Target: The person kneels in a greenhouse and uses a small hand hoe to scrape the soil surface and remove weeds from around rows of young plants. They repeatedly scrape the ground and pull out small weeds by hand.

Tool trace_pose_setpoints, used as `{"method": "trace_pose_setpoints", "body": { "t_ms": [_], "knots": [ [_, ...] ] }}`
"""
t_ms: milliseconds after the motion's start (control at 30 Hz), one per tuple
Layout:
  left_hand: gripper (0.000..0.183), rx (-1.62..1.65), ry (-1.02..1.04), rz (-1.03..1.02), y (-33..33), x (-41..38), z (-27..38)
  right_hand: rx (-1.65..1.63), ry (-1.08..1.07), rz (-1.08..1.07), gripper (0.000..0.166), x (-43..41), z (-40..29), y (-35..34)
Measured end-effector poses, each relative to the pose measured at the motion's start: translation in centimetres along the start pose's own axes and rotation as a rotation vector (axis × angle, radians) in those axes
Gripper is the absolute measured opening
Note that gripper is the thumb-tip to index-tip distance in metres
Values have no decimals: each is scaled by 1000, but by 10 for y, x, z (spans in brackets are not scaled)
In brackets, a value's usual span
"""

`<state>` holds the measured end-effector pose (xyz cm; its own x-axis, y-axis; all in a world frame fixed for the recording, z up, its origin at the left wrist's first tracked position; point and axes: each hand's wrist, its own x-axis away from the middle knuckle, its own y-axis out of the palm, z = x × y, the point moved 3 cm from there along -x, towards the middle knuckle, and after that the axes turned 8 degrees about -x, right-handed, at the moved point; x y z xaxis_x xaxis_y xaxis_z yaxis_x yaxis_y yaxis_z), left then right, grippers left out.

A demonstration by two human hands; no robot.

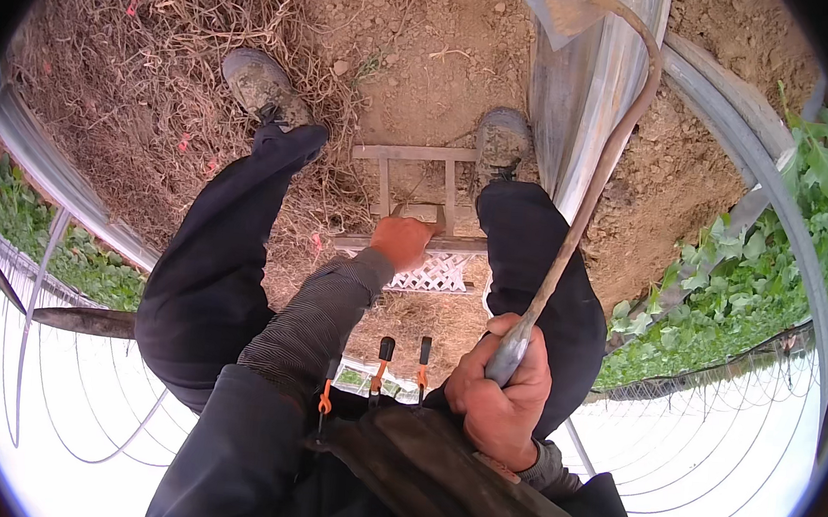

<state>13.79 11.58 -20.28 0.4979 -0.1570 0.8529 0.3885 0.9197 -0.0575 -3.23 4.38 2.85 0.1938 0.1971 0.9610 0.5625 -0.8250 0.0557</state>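
Observation:
My left hand reaches down between my legs and grips a wooden bar of a small folding stool. The stool's white woven webbing shows just below that hand, and its slatted legs lie toward my feet. The end of a hoe's curved wooden handle is held in my right hand, beside my right thigh. From there the handle slants up to the hoe's flat metal blade, partly cut off at the top of the view.
Dry tangled vines cover the ground at left; bare soil lies ahead. Clear plastic film runs along the right, near a grey greenhouse pipe and green leafy plants. A dark bag with orange zipper pulls hangs at my waist.

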Motion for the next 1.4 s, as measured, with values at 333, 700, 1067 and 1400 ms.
{"method": "trace_pose_setpoints", "body": {
  "t_ms": [333,700,1067,1400],
  "knots": [
    [48,-10,-192,56,28,-6,11,-30,157,-2,44,30,30,-57],
    [25,144,-186,-13,144,89,132,205,45,-163,37,40,60,-123],
    [24,604,-134,269,373,90,213,614,-84,-129,35,64,141,-160],
    [39,602,43,100,372,134,187,741,-139,-62,28,79,250,-154]
  ]
}}
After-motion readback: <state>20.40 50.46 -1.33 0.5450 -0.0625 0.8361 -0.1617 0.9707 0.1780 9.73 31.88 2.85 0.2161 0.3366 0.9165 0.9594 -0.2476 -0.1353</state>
